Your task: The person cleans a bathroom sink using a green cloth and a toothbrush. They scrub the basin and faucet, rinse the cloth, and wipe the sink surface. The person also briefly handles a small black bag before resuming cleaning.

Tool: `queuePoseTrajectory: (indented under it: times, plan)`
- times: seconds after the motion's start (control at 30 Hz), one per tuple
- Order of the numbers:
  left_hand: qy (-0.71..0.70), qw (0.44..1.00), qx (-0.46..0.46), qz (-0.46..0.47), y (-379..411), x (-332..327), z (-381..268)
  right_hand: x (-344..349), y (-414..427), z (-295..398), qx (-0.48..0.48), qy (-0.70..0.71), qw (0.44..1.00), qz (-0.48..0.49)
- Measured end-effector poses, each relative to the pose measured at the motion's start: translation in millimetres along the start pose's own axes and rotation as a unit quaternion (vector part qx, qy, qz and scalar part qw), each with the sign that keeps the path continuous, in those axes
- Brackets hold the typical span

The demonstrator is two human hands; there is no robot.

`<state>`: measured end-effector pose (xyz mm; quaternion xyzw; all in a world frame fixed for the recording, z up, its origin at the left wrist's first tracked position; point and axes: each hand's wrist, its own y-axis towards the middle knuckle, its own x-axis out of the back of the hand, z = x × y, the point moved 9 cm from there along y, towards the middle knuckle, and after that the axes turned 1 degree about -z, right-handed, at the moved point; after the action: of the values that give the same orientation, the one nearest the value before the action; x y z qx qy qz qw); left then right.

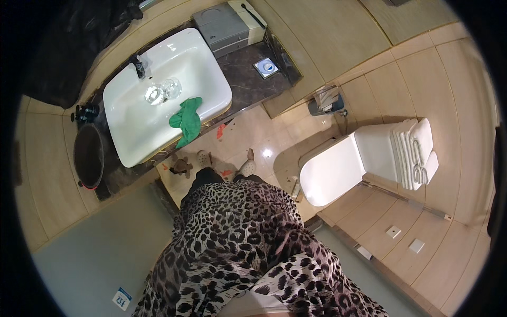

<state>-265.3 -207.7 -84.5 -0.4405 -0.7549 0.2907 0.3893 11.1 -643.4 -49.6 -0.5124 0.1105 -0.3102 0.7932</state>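
Neither of my hands is in view; my leopard-print garment (237,230) fills the lower middle. Before me is a white washbasin (130,123) on a dark stone counter (241,89). A green cloth (189,117) hangs over its front rim, partly inside. Two clear glasses (154,95) lie in the basin below a dark faucet (137,66). To the right stands a toilet with its white lid (330,170) down, and folded white towels (414,154) are stacked on the tank.
On the counter are a grey drawer box (222,27), a round item (267,66) on a small square tray, dark bottles (85,113) and a dark round container (88,156). Orange scraps (220,130) and a brown crumpled thing (181,166) lie on the floor. A bin (325,105) stands beyond the toilet.
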Motion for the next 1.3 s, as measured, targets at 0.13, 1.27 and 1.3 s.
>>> queuePoseTrajectory:
  times: [0.13,1.27,1.3]
  plan:
    - [-0.016,1.0,0.013,-0.001,-2.0,7.0,4.0,-0.2,-8.5,-2.6,-0.015,0.005,1.0,0.013]
    - [0.13,0.989,-0.077,-0.001,65.3,-0.3,-70.7,-3.2,112.0,35.8,0.109,0.042,0.984,-0.135]
    - [0.161,0.984,-0.061,-0.04,61.6,8.2,-56.2,0.5,117.7,35.4,0.128,-0.005,0.976,-0.178]
